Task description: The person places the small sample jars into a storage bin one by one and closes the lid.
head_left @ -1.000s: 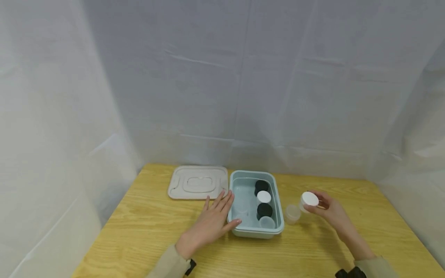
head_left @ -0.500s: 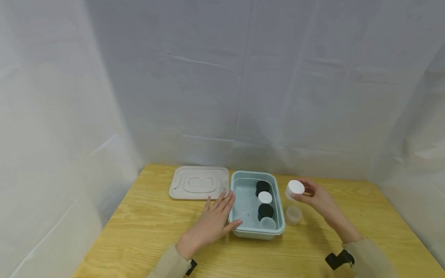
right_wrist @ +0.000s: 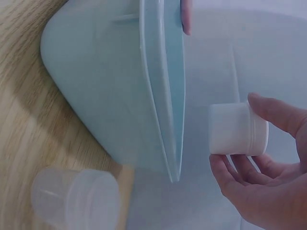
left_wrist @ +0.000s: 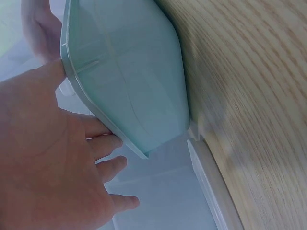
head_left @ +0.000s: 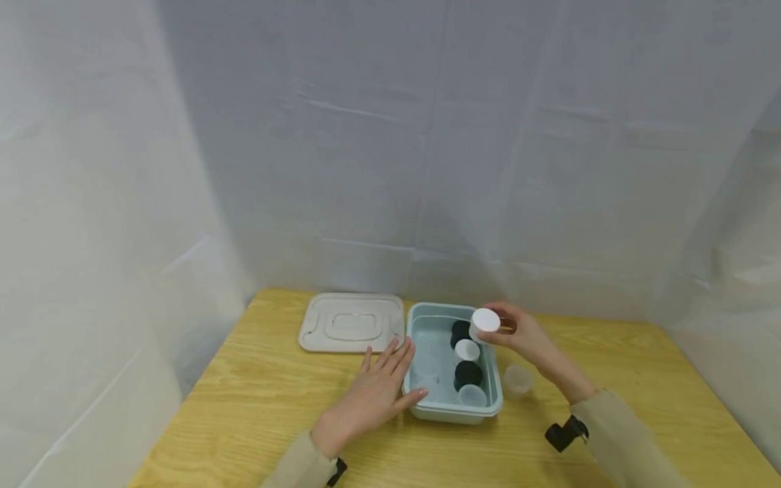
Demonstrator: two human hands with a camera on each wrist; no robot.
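1. Between thumb and fingers of the right hand (head_left: 526, 335), a white-capped jar (head_left: 485, 321) is pinched above the far end of the teal bin (head_left: 411, 318).
2. It looks light, rigid and smooth-sided; gripping around the cap's rim seems safest.
3. Left hand (head_left: 372, 393) lies spread, fingers straight against the bin's near-left corner.
4. Beside the right wrist, a clear cup (head_left: 517, 378) stands on the table (head_left: 256, 393).

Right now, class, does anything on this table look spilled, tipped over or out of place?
Nothing is spilled or damaged. One clear cup stands alone on the table, outside the blue-green bin that holds the other jars. The right hand holds a white jar over the bin.
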